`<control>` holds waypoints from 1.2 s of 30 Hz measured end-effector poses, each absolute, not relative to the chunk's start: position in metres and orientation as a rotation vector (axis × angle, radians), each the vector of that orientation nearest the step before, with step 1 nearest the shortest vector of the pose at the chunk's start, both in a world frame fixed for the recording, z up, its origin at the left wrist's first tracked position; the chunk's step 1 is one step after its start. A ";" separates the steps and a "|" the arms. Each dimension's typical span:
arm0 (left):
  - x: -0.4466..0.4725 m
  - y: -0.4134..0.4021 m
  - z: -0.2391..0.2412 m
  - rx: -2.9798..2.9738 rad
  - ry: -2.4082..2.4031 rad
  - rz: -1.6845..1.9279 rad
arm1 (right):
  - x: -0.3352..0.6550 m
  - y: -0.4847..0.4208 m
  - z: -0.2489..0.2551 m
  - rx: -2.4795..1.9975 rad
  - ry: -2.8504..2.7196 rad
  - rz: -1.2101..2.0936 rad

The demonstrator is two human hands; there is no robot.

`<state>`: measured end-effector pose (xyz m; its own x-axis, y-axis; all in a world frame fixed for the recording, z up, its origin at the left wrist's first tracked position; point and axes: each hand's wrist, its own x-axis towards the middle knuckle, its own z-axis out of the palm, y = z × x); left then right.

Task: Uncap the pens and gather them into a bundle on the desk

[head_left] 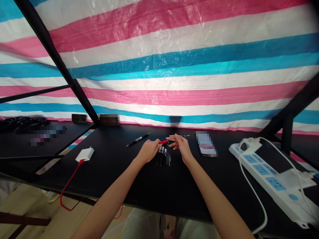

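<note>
My left hand [149, 150] is closed, with a short red pen [163, 142] pinched between thumb and fingers, its tip pointing right. Close beside it on the right, my right hand [181, 146] has a slim, pale pen refill [184, 136] between its fingers; the other fingers are partly spread. The refill's thin end sticks out to the right. Beneath both hands, several black pens [163, 156] lie side by side on the black table, their far ends hidden by the hands. Left of them, a single black pen [138, 139] lies at a slant.
A phone [206, 143] lies to the right, beyond it a white power strip [261, 171] with plugs and a white cable. A white charger [85, 154] with a red cable sits left on the black table [104, 172]. Black frame bars [54, 49] stand before a striped sheet.
</note>
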<state>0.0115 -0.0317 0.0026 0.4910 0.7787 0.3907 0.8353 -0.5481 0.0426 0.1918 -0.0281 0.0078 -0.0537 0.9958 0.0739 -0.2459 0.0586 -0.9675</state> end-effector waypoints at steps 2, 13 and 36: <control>0.012 -0.032 0.004 -2.565 -1.421 -0.571 | 0.194 -0.027 0.008 -0.944 -1.059 1.280; 0.013 -0.033 0.005 -2.576 -1.454 -0.575 | 0.195 -0.023 0.004 -0.958 -1.058 1.324; 0.011 -0.033 0.004 -2.606 -1.610 -0.719 | 0.196 -0.023 0.008 -0.916 -1.245 1.131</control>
<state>0.0111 -0.0335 0.0038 0.3720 0.8487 0.3759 0.8463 -0.4764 0.2382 0.1961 -0.0227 0.0076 -0.0318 0.9717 0.2339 -0.1395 0.2274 -0.9638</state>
